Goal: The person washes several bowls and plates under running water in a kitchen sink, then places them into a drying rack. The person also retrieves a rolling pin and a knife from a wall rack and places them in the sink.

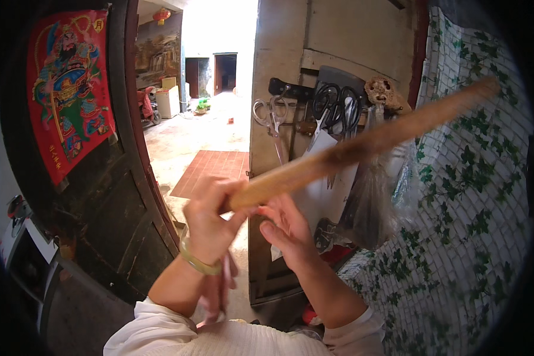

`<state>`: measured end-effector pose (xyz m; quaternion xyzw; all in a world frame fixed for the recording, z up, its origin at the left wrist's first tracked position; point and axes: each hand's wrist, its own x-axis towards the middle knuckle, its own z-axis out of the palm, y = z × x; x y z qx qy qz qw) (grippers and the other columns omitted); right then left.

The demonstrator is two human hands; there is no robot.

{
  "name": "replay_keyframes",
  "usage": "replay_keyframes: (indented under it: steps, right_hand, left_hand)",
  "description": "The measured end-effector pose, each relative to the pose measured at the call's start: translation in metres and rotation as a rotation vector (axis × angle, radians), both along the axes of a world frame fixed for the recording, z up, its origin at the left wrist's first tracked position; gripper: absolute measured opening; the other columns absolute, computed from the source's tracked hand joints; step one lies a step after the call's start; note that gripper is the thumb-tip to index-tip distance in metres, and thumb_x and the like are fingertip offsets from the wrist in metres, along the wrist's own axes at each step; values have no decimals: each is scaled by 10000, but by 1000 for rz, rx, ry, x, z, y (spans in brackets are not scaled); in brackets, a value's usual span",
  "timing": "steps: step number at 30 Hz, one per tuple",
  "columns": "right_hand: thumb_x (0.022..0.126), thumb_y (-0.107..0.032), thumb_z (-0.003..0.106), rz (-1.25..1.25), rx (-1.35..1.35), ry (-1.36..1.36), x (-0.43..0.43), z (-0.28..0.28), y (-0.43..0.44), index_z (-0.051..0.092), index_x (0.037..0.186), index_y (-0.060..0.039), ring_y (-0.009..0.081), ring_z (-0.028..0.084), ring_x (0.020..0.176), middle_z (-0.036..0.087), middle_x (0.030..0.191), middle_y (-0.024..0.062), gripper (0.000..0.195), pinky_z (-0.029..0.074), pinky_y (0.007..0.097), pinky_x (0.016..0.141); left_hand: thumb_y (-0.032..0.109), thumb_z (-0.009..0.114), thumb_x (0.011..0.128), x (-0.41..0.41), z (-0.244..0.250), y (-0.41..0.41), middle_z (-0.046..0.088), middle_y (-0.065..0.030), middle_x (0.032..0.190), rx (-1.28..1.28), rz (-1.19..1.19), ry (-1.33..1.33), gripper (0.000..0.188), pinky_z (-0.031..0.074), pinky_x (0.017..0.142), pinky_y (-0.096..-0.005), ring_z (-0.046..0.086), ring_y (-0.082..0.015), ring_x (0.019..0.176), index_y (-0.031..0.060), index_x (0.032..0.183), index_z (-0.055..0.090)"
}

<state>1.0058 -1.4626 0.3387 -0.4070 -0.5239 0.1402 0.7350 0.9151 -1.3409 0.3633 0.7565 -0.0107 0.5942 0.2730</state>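
A long, flat-looking wooden stick (pixel 293 175) slants up to the right across the view, its far end blurred. My left hand (pixel 211 218), with a pale green bangle (pixel 198 262) at the wrist, is closed around the stick's near end. Just below the stick is my right hand (pixel 289 233), palm turned up and thumb apart from the fingers. I see nothing held in it; its fingertips lie close to the stick, and contact is unclear. Under my left wrist hangs a blurred pinkish shape (pixel 218 289) that I cannot identify.
Scissors (pixel 273 115), black-handled scissors (pixel 327 104), a cleaver (pixel 340 80) and plastic bags (pixel 369 213) hang on the open door leaf (pixel 278 53). A dark door leaf (pixel 102 213) bears a red poster (pixel 71 93). Ivy-patterned sheeting (pixel 449 222) covers the right side.
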Motion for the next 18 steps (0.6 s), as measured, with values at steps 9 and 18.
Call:
replay_keyframes:
  steps: [9,18]
  right_hand:
    - [838,-68,588,-108,225,335,-7,-30,-45,541,1047,22,215,538,1043,574,1098,154,232,410,341,939]
    - [849,-116,548,-268,253,390,-12,-41,-81,541,1028,13,263,563,1022,588,1068,177,220,434,376,912]
  left_hand:
    - [90,818,553,15,-33,-57,607,-99,851,142,-164,137,422,494,638,-303,599,-229,756,46,930,635]
    - [2,691,600,11,-26,-70,566,-146,1024,280,-457,193,457,487,723,-326,577,-283,865,23,1046,591]
